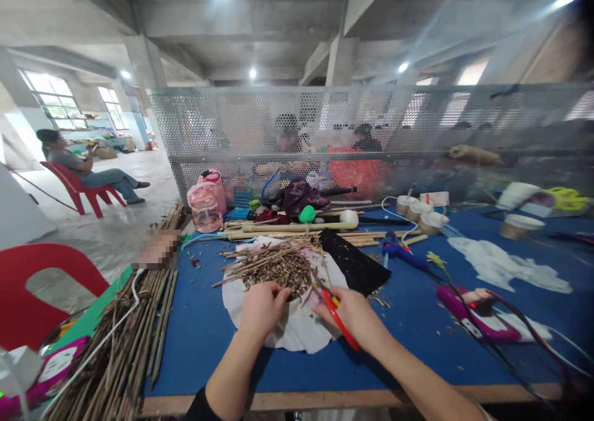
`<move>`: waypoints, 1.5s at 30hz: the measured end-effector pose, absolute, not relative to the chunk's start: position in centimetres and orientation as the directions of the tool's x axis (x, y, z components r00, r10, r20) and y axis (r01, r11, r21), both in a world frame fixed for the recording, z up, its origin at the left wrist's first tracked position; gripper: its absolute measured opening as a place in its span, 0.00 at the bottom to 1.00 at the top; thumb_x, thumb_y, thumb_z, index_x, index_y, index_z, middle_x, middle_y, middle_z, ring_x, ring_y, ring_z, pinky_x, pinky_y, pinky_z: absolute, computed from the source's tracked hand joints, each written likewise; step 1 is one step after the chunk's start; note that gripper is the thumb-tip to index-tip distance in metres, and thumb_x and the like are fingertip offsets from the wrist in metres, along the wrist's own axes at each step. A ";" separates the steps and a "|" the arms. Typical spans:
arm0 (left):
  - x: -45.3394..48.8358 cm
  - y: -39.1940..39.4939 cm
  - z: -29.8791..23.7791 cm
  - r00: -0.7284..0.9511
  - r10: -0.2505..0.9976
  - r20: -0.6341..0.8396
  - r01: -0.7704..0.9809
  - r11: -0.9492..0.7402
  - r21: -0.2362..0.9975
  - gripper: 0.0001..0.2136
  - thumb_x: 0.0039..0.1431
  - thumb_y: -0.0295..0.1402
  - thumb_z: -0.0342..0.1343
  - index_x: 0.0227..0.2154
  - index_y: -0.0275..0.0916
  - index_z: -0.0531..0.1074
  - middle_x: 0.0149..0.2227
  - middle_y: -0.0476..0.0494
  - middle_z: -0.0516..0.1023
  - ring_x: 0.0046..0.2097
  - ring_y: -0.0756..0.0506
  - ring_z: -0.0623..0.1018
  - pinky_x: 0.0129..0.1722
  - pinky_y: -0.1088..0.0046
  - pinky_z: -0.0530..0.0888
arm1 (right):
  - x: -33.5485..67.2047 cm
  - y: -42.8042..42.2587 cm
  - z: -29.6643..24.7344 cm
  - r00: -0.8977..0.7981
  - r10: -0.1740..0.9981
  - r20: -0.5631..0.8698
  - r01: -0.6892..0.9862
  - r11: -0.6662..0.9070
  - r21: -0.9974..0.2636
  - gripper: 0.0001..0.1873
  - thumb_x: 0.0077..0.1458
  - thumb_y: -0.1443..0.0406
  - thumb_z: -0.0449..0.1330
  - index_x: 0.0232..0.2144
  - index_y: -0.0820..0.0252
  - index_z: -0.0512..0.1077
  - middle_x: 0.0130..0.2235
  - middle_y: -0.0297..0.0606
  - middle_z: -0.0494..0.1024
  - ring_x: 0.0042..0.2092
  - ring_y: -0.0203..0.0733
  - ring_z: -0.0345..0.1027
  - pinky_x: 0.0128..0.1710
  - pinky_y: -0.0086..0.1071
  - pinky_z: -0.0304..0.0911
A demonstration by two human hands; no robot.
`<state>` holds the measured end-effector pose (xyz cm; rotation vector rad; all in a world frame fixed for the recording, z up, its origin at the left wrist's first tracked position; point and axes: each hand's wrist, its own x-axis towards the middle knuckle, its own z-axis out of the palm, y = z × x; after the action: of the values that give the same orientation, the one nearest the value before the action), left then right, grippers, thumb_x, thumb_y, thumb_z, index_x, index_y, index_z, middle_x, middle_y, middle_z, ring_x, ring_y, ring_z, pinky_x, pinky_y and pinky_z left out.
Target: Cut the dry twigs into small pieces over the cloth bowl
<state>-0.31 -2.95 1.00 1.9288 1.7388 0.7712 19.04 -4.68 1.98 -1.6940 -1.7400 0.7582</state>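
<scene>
On the white cloth (297, 340) lies a heap of short cut twig pieces (283, 272), with longer thin twigs (260, 254) across its top. My left hand (262, 309) is at the near edge of the heap, fingers curled in and thumb toward the right; what they pinch, if anything, is hidden. Red-handled cutters (341, 322) are in my right hand (355, 316), their jaws pointing up and left beside the heap. The two hands are apart.
Long bundled sticks (125, 334) lie along the left. Behind the cloth are a black cloth (355, 263), bamboo rods (297, 227) and a pink clear jug (205, 207). A blue glue gun (403, 254), cables and a purple power strip (482, 319) are at right. A perforated metal screen (232, 130) stands behind.
</scene>
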 end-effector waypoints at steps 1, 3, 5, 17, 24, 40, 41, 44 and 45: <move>-0.3 -2.9 0.8 0.046 0.993 0.111 0.752 -0.107 0.650 0.19 0.55 0.45 0.48 0.18 0.37 0.72 0.19 0.46 0.72 0.23 0.50 0.68 0.24 0.75 0.54 | 19.6 -3.8 1.9 0.055 0.994 0.092 0.745 0.020 -0.667 0.14 0.39 0.57 0.64 0.20 0.59 0.67 0.23 0.37 0.71 0.26 0.38 0.63 0.27 0.29 0.55; -0.2 -2.8 0.6 0.038 0.990 0.138 0.753 -0.119 0.647 0.22 0.55 0.48 0.47 0.15 0.37 0.69 0.16 0.47 0.69 0.21 0.51 0.65 0.23 0.75 0.52 | 20.5 -2.0 1.5 0.136 0.980 0.146 0.825 -0.031 -0.565 0.11 0.40 0.58 0.63 0.21 0.59 0.68 0.25 0.40 0.73 0.29 0.42 0.66 0.28 0.29 0.55; -0.1 -2.9 0.5 0.063 0.982 0.179 0.738 -0.166 0.653 0.22 0.55 0.47 0.46 0.15 0.37 0.69 0.16 0.48 0.68 0.21 0.51 0.64 0.22 0.75 0.52 | 21.1 -0.7 1.1 0.141 0.980 0.137 0.861 -0.053 -0.506 0.09 0.43 0.60 0.61 0.22 0.60 0.68 0.27 0.43 0.74 0.31 0.44 0.67 0.29 0.30 0.55; 0.4 -2.9 0.8 0.069 0.991 0.113 0.424 -0.132 0.896 0.13 0.54 0.39 0.51 0.30 0.36 0.75 0.25 0.45 0.75 0.27 0.50 0.72 0.26 0.77 0.63 | 23.2 -4.0 2.9 0.157 0.982 0.103 0.583 -0.008 -0.813 0.10 0.40 0.60 0.60 0.22 0.57 0.62 0.20 0.30 0.69 0.23 0.37 0.63 0.24 0.28 0.55; 0.6 -3.4 2.7 0.181 0.980 -0.078 -0.550 0.166 0.819 0.28 0.49 0.39 0.60 0.53 0.41 0.62 0.54 0.35 0.66 0.44 0.46 0.75 0.36 0.72 0.73 | 20.7 -8.7 3.1 -0.243 0.961 -0.130 0.059 -0.119 -0.991 0.17 0.41 0.56 0.61 0.25 0.58 0.59 0.24 0.33 0.72 0.21 0.33 0.62 0.19 0.26 0.52; 0.9 -1.8 1.0 0.003 0.971 -0.239 -0.538 0.203 0.818 0.11 0.48 0.35 0.61 0.32 0.35 0.67 0.32 0.45 0.76 0.31 0.54 0.76 0.24 0.86 0.71 | 16.6 -8.3 0.9 -0.099 0.995 -0.032 0.341 0.003 -0.940 0.08 0.41 0.64 0.58 0.20 0.58 0.60 0.18 0.28 0.63 0.20 0.31 0.53 0.21 0.25 0.51; 0.9 -1.8 0.9 -0.019 0.968 -0.251 -0.495 0.209 0.843 0.12 0.48 0.35 0.61 0.31 0.34 0.67 0.31 0.45 0.76 0.29 0.55 0.75 0.23 0.85 0.70 | 16.4 -8.2 0.7 -0.091 0.996 -0.023 0.353 0.010 -0.936 0.07 0.42 0.65 0.57 0.20 0.58 0.60 0.19 0.28 0.63 0.21 0.31 0.53 0.21 0.25 0.50; 0.8 -1.6 0.6 -0.099 0.967 -0.233 -0.332 0.189 0.924 0.13 0.46 0.38 0.61 0.29 0.34 0.68 0.23 0.48 0.74 0.22 0.54 0.72 0.18 0.83 0.68 | 16.1 -8.2 0.4 -0.081 0.997 -0.016 0.375 0.015 -0.927 0.06 0.41 0.66 0.56 0.21 0.59 0.61 0.20 0.29 0.63 0.21 0.31 0.53 0.21 0.25 0.50; 0.8 -1.6 0.6 -0.117 0.970 -0.213 -0.292 0.172 0.941 0.13 0.46 0.38 0.61 0.28 0.33 0.68 0.21 0.49 0.73 0.20 0.54 0.71 0.17 0.83 0.68 | 16.0 -8.2 0.3 -0.077 0.997 -0.015 0.378 0.015 -0.926 0.05 0.42 0.66 0.56 0.21 0.59 0.61 0.19 0.29 0.63 0.21 0.31 0.53 0.21 0.25 0.50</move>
<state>0.78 -1.58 0.60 0.7844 1.1865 1.2882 16.01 -8.23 0.33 -1.4513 -1.5521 1.0593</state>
